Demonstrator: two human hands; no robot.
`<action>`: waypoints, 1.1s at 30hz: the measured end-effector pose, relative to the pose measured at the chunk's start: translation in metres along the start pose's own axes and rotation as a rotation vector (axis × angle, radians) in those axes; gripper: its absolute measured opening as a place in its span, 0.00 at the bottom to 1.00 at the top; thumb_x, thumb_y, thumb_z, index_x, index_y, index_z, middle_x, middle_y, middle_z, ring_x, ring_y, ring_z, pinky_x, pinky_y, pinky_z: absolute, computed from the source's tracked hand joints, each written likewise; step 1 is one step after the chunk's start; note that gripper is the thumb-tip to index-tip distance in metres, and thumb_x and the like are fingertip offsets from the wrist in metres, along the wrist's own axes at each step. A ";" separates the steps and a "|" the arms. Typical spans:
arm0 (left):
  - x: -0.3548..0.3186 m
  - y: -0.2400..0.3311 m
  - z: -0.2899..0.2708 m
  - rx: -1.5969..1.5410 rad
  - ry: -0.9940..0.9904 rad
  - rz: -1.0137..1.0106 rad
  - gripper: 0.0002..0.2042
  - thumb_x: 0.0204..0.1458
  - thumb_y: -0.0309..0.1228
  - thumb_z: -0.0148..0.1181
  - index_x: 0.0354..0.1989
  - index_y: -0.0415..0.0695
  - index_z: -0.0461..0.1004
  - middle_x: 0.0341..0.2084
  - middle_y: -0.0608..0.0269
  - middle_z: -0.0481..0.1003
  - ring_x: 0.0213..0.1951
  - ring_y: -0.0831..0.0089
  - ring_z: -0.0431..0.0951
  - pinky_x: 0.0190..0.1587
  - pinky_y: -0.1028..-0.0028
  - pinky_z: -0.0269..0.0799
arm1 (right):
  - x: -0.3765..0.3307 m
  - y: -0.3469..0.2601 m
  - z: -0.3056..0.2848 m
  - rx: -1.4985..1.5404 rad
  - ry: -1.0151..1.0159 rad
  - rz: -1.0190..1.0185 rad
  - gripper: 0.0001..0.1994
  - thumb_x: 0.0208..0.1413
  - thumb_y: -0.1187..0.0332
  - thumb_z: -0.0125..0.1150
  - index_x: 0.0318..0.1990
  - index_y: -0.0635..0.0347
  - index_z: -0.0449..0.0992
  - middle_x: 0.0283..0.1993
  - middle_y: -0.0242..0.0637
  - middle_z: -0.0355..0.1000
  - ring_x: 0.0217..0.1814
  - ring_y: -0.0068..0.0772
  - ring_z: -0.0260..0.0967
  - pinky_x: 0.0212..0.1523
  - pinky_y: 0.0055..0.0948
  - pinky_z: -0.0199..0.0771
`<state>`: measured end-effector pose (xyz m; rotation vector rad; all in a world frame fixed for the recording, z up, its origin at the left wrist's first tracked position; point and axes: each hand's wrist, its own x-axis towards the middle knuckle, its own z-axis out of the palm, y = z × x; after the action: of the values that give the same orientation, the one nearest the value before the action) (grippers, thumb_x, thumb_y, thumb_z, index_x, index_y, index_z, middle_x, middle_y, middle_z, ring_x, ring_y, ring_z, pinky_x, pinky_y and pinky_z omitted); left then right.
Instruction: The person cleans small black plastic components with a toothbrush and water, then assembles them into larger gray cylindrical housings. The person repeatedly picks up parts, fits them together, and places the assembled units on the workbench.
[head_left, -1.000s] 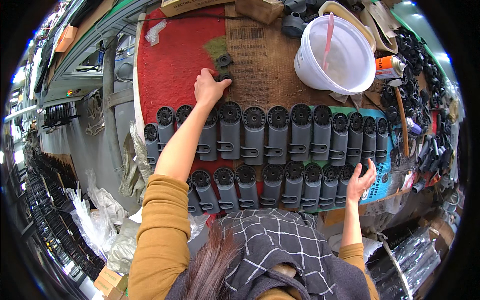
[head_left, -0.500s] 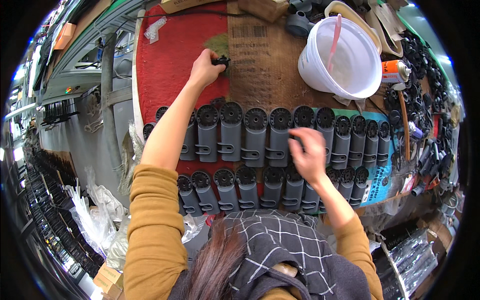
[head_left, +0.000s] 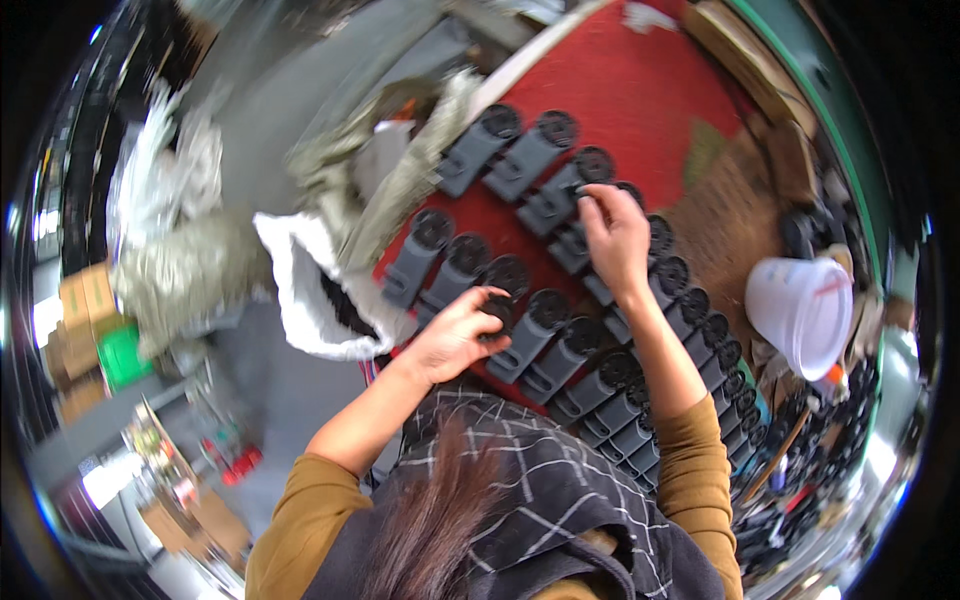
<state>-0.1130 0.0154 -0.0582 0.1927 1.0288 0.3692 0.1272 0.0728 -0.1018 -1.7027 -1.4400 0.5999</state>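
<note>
We see the left hand [head_left: 452, 338] low over the table [head_left: 640, 85], grip curled, thumb and fingers apparently pinching a black round part [head_left: 497, 320] just above the near row of gray housings [head_left: 528, 160]. The right hand [head_left: 618, 240] is at the far row, fingertips close together by a housing's round black top; blur, so we can't tell whether that grip pinches anything. Risks as we judge them: a loose left pinch could drop the part between housings; the right wrist, low over the row, could knock neighbors askew, since they lie tightly side by side; anything slipping off the near edge could land in the open white sack [head_left: 300, 290]. Containers: sack mouth gapes, dark inside, contents unclear. White bucket [head_left: 785, 310] is on the table's far side, a pinkish stick at its mouth; we can't make out any other contents.
</note>
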 end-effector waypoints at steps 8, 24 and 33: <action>-0.031 -0.056 -0.061 -0.108 -0.028 0.064 0.21 0.53 0.24 0.51 0.56 0.41 0.61 0.48 0.65 0.65 0.49 0.75 0.66 0.51 0.67 0.69 | -0.054 -0.188 0.162 0.389 -0.785 -0.089 0.18 0.51 0.64 0.61 0.48 0.64 0.74 0.40 0.50 0.75 0.44 0.51 0.72 0.46 0.41 0.71; 0.023 -0.013 0.033 0.256 -0.301 0.218 0.17 0.52 0.17 0.45 0.50 0.42 0.61 0.41 0.61 0.69 0.43 0.71 0.73 0.52 0.67 0.73 | -0.091 -0.019 -0.241 -0.608 0.451 0.286 0.08 0.55 0.71 0.56 0.40 0.62 0.78 0.32 0.43 0.74 0.34 0.35 0.73 0.38 0.29 0.72; 0.051 -0.013 0.154 0.354 -0.348 0.236 0.17 0.57 0.19 0.46 0.54 0.43 0.59 0.43 0.62 0.68 0.43 0.74 0.72 0.47 0.73 0.74 | -0.043 0.150 -0.332 -1.651 -0.182 -0.218 0.10 0.51 0.68 0.51 0.39 0.54 0.78 0.47 0.31 0.68 0.56 0.32 0.61 0.54 0.30 0.60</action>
<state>0.0463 0.0253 -0.0250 0.6783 0.7203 0.3493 0.4630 -0.0624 -0.0446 -2.5276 -2.4541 -0.9138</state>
